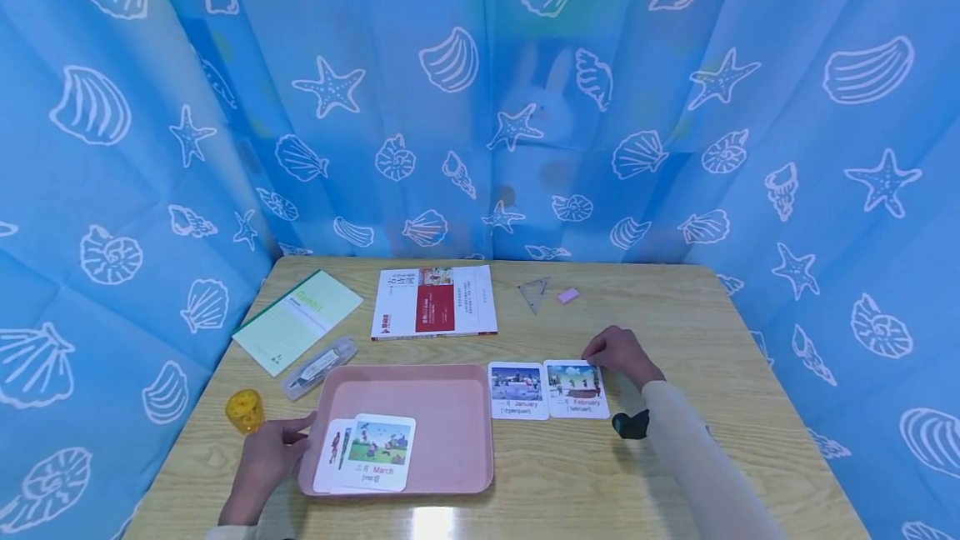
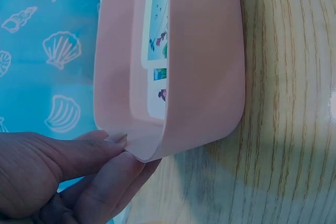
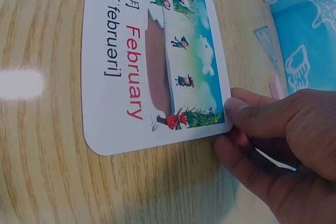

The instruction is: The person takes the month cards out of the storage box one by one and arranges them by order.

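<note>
A pink tray [image 1: 450, 457] sits at the table's near left and holds a small stack of picture cards with a March card [image 1: 379, 449] on top. My left hand [image 1: 264, 457] grips the tray's near-left corner, thumb on the rim [image 2: 113, 142] and fingers [image 2: 100, 192] under the wall of the tray [image 2: 205, 77]. Right of the tray, a January card [image 1: 517, 390] and a February card [image 1: 576, 389] lie side by side on the wood. My right hand [image 1: 618, 354] pinches the far right corner of the February card [image 3: 152, 66], its thumb [image 3: 247, 114] on that corner.
At the back lie a green notebook [image 1: 296, 319], a red-and-white book [image 1: 435, 300], a clear set square [image 1: 534, 293] and a pink eraser [image 1: 567, 296]. A clear pencil case [image 1: 318, 367] and a small yellow container [image 1: 244, 409] sit left of the tray. Blue shell-print curtains enclose the table.
</note>
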{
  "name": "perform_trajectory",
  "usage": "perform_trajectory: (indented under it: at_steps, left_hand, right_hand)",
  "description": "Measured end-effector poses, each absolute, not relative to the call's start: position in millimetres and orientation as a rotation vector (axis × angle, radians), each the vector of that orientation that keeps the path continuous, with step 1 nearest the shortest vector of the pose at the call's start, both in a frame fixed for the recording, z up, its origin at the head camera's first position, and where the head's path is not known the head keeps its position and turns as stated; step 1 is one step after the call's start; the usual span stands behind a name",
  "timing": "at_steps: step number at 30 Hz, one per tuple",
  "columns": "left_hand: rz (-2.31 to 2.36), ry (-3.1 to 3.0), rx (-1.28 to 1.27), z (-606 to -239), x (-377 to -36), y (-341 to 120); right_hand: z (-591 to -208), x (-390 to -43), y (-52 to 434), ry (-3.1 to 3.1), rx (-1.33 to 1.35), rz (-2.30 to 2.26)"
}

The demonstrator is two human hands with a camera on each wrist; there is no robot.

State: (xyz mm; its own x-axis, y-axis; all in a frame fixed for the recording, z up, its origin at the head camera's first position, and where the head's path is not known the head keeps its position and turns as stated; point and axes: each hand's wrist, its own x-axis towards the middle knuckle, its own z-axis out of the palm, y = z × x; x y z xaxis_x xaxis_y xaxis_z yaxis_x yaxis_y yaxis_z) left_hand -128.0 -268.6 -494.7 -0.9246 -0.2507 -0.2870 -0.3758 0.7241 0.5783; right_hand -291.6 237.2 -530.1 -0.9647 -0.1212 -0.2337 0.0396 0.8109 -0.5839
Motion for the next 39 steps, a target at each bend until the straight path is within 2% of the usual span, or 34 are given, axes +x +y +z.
perform_trajectory:
  at_steps: [20,24,32,39]
  left_hand:
    - [0.961,2.728,-0.539,-497.1,-127.6,-268.3]
    - [0.949,2.715,-0.553,-497.0,-128.7,-268.0]
    - [0.954,2.677,-0.58,-500.8,-130.8,-268.5]
    - [0.935,2.659,-0.616,-499.6,-132.5,-267.1]
  right_hand:
    - [-530.4,-289.5,236.5,2.739,-0.092,-0.821]
    - [-524.9,-291.1,229.9,2.785,-0.168,-0.819]
    - [-493.8,-299.9,184.4,2.824,-0.448,-0.966]
    - [-476.5,-296.7,121.0,2.806,-0.5,-1.02]
